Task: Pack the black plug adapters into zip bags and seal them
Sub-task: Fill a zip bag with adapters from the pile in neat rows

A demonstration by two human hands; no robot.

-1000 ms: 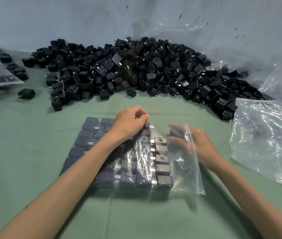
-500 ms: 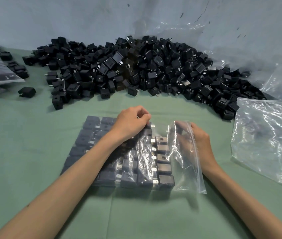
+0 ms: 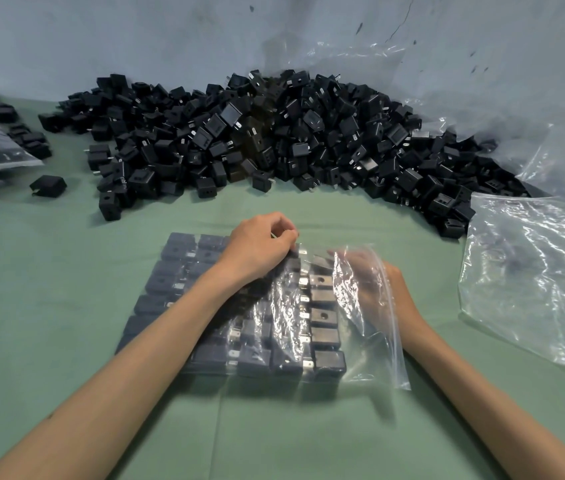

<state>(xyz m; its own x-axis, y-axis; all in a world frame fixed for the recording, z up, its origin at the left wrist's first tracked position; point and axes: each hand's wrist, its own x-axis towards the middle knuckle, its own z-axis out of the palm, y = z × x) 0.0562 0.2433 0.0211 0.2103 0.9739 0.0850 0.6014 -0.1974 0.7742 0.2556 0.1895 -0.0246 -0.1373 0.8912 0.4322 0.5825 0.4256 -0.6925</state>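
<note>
While zip bag (image 3: 364, 341) is pinched by curled fingers of left hand (image 3: 257, 251), its mouth is found at 3 o'clock, around right hand (image 3: 397, 292); fingers there blurred, unreadable.

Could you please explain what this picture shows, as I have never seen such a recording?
There is no machine: a person works with bare hands, and one head-worn camera looks down at them. On the green table cover lies a big pile of loose black plug adapters. In front is a clear zip bag with adapters packed in rows. The left hand rests on the bag, curled fingers pinching its far edge. The right hand reaches into its open mouth, blurred, so what it holds is unclear. Crumpled clear plastic lies at the right.
</note>
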